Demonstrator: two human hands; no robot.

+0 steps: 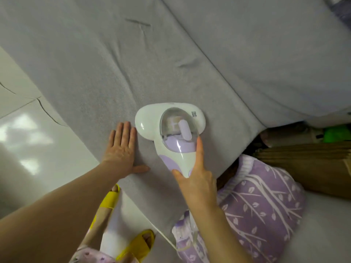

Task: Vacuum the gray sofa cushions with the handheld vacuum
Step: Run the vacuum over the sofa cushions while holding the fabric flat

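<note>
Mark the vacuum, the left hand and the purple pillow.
vacuum (pixel 171 130): head view, on its clear dust cup.
left hand (pixel 121 149): head view, on the back of the hand.
purple pillow (pixel 266 202): head view, on its leaf-patterned top.

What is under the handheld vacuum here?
The handheld vacuum, held by the right hand, rests flat on the gray seat cushion. The left hand lies flat beside it. The patch beneath its head and its suction opening are covered.
</note>
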